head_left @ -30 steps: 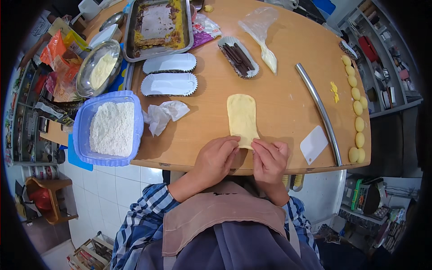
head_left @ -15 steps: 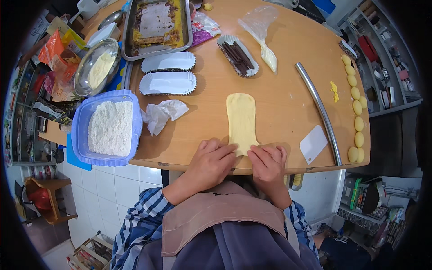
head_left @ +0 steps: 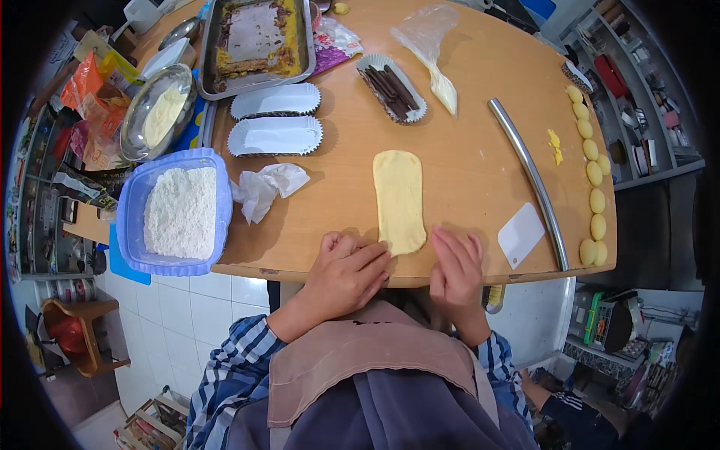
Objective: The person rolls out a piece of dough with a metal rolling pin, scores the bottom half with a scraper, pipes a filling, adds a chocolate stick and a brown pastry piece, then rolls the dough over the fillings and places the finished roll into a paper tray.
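Observation:
A flat, pale yellow strip of dough lies lengthwise on the wooden table in front of me. At its near left corner, my left hand is closed, thumb and finger pinching the dough's edge. My right hand is just off the near right corner, its fingers stretched out and nothing in them. To its right lies a white dough scraper, and beyond that a metal rolling rod. Past the dough's far end sits a paper baking case holding dark chocolate sticks.
On the left stand a blue tub of flour, crumpled white paper, two empty paper cases and a metal bowl. Farther back are a used baking tray and a piping bag. Several dough balls line the right edge.
My right hand has let go of the dough's near right corner and drawn slightly away, fingers straightening. The near end of the dough looks less pulled out sideways. My left hand stays at its corner.

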Available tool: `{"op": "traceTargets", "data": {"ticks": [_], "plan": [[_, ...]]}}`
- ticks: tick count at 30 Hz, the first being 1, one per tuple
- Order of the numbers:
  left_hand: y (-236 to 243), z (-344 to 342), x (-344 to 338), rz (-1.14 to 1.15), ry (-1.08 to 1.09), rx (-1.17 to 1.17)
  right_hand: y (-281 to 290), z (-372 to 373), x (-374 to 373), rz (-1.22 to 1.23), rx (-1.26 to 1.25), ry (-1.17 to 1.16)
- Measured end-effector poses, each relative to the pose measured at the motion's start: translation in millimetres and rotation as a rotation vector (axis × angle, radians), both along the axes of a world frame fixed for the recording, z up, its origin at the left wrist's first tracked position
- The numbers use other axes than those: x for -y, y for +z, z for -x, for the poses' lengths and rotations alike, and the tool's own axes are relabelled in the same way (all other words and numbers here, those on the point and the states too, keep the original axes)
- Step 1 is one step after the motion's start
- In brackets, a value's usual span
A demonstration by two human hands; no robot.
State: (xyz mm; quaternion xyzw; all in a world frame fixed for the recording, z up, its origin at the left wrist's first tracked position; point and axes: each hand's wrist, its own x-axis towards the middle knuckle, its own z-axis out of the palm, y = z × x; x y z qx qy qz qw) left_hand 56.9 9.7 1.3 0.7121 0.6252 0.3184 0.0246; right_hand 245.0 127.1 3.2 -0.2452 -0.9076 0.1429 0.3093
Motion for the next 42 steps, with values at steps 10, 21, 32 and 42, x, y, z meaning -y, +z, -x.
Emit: {"op": "traceTargets", "data": {"ticks": [10, 21, 32, 42], "plan": [[0.0, -0.6, -0.4, -0.009, -0.01, 0.022, -4.4, 16.7, -20.5, 0.101, 0.125, 0.01], [-1.2, 0.1, 0.3, -0.007, -0.01, 0.025, -5.1, 3.9, -3.4, 0.042, 0.106, 0.015], [-2.8, -0.2, 0.8, -0.027, -0.014, 0.028, -3.9, -5.2, 8.0, -0.03, 0.011, -0.034], [1.6, -2.2, -1.0, -0.006, 0.021, 0.011, -9.0, -0.4, 14.8, 0.021, 0.073, 0.159]]}}
